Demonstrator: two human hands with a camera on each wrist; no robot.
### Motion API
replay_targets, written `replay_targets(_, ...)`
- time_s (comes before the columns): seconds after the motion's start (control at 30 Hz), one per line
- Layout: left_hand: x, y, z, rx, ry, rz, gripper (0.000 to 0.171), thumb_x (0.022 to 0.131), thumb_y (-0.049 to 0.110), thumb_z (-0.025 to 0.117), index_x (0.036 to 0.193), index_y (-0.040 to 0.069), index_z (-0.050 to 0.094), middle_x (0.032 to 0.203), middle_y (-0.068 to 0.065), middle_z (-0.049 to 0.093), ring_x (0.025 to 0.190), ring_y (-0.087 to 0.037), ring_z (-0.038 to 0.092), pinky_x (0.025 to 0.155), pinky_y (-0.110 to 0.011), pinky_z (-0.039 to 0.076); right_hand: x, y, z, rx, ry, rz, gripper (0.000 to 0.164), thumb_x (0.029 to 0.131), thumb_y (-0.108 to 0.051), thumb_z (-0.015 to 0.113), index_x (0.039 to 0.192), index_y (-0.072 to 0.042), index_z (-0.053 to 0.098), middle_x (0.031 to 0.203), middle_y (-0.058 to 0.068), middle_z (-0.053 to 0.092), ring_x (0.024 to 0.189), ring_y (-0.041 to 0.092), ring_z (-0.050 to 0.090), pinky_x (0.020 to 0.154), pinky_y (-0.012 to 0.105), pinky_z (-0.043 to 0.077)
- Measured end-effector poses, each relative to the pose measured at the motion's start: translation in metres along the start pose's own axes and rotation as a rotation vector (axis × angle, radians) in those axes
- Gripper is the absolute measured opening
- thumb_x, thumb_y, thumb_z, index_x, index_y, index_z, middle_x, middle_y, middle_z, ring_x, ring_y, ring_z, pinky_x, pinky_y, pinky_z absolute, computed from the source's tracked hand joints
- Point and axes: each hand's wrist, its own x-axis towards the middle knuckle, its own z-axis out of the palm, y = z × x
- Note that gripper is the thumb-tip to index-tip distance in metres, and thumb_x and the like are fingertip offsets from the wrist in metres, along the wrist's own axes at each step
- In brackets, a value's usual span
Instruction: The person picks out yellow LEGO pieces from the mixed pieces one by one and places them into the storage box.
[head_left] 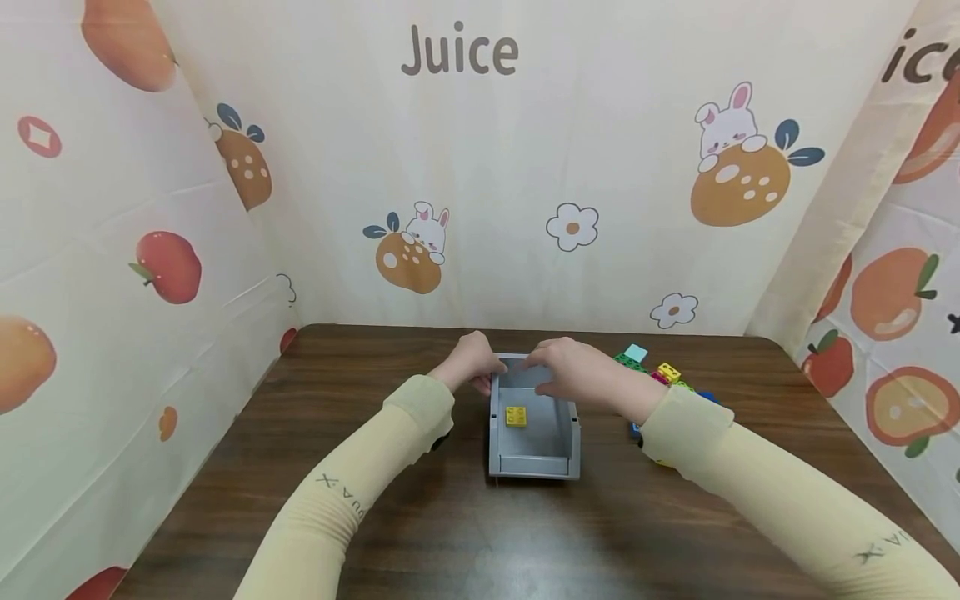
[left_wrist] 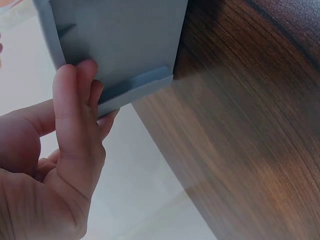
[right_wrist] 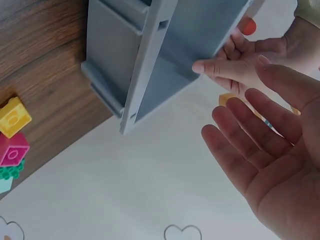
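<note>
A grey plastic box (head_left: 534,467), open at the top, stands on the table with a yellow toy brick (head_left: 516,416) lying inside toward its left wall. At the far left corner my left hand (head_left: 472,360) holds the box wall, the thumb inside and the other fingers outside. The right wrist view shows that left thumb (right_wrist: 220,69) over the rim. My right hand (head_left: 581,372) hovers by the far right part of the box. Its fingers (right_wrist: 235,150) are spread and relaxed, apart from the box, with nothing in them.
Several loose toy bricks lie on the right of the table, partly behind my right forearm, among them a yellow one (head_left: 669,372) and a light blue one (head_left: 636,353). A printed curtain (head_left: 495,167) hangs behind the dark wooden table (head_left: 360,358) and at both sides.
</note>
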Motion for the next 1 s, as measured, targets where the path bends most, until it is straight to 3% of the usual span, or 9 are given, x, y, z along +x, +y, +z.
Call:
replay_targets(0.17, -0.001, 0.0, 0.0, -0.006, -0.002, -0.01, 0.018, 0.083, 0.009, 0.071, 0.076, -0.004, 0.061, 0.051, -0.009, 0.053, 0.037, -0.016, 0.056, 0.069, -0.042, 0.061, -0.011, 0.002, -0.007, 0.006, 0.088, -0.002, 0.036, 0.079, -0.017, 0.077, 0.114, -0.012, 0.067, 0.116, 0.005, 0.065, 0.104, 0.021, 0.062, 0.081, 0.035, 0.059)
replay_targets(0.33, -0.003, 0.001, 0.0, 0.009, 0.002, -0.012, 0.018, 0.084, 0.01, 0.071, 0.077, -0.004, 0.061, 0.05, -0.008, 0.052, 0.038, -0.016, 0.055, 0.07, -0.042, 0.061, -0.021, 0.009, -0.013, 0.013, 0.174, -0.032, 0.037, 0.078, -0.015, 0.078, 0.113, -0.01, 0.067, 0.113, 0.007, 0.066, 0.09, 0.019, 0.065, 0.075, 0.032, 0.06)
replay_targets(0.53, -0.004, 0.001, 0.0, 0.014, 0.004, -0.003, 0.019, 0.085, 0.01, 0.07, 0.076, -0.004, 0.061, 0.049, -0.007, 0.051, 0.037, -0.016, 0.055, 0.072, -0.044, 0.06, -0.036, 0.018, -0.024, 0.025, 0.224, -0.04, 0.04, 0.079, -0.016, 0.077, 0.117, -0.009, 0.065, 0.116, 0.007, 0.066, 0.106, 0.024, 0.062, 0.089, 0.04, 0.056)
replay_targets(0.87, 0.004, -0.002, 0.001, 0.025, 0.001, -0.016, 0.02, 0.084, 0.013, 0.071, 0.079, -0.004, 0.063, 0.05, -0.009, 0.054, 0.037, -0.017, 0.057, 0.064, -0.038, 0.061, -0.068, 0.041, -0.03, 0.008, 0.317, -0.005, 0.056, 0.076, -0.02, 0.08, 0.126, -0.008, 0.058, 0.126, 0.012, 0.058, 0.115, 0.031, 0.055, 0.092, 0.049, 0.052)
replay_targets(1.0, 0.004, -0.002, 0.001, 0.018, 0.003, -0.02, 0.02, 0.084, 0.013, 0.071, 0.08, -0.005, 0.063, 0.05, -0.01, 0.055, 0.037, -0.017, 0.057, 0.064, -0.039, 0.061, -0.078, 0.05, -0.026, -0.022, 0.365, 0.001, 0.062, 0.073, -0.017, 0.082, 0.128, -0.007, 0.055, 0.128, 0.014, 0.055, 0.114, 0.033, 0.054, 0.086, 0.049, 0.055)
